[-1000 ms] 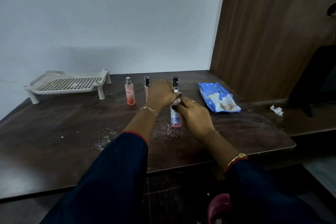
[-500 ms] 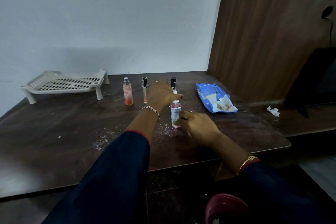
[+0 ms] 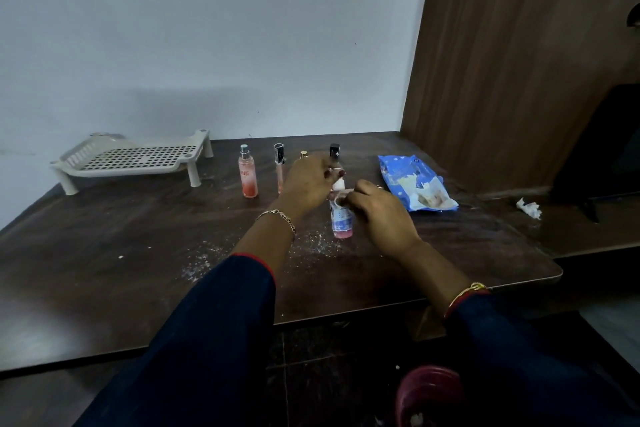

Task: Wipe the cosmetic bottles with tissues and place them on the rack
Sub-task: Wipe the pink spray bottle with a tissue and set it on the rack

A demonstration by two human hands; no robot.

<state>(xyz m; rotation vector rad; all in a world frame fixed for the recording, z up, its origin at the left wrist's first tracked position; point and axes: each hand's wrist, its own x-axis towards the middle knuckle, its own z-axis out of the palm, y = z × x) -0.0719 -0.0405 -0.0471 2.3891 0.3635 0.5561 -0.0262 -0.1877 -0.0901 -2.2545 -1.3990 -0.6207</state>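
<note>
A small pink bottle (image 3: 341, 222) with a white cap and blue label stands on the dark table (image 3: 104, 253). My left hand (image 3: 306, 182) pinches its cap from the left. My right hand (image 3: 381, 211) presses a bit of white tissue (image 3: 341, 199) against the bottle's upper part. Behind them stand an orange spray bottle (image 3: 248, 173), a thin black-capped tube (image 3: 279, 166), a gold-capped bottle (image 3: 304, 153) mostly hidden by my left hand, and a black-capped bottle (image 3: 334, 151). The white perforated rack (image 3: 131, 159) sits at the back left, nothing on it.
A blue tissue pack (image 3: 414, 182) lies open to the right of the bottles. A crumpled tissue (image 3: 529, 208) rests on the lower ledge at the right. White crumbs dust the table near the pink bottle. A wooden panel rises at the back right.
My right hand has slid back up from the base of the pink bottle to its upper part. My left hand stays on the cap.
</note>
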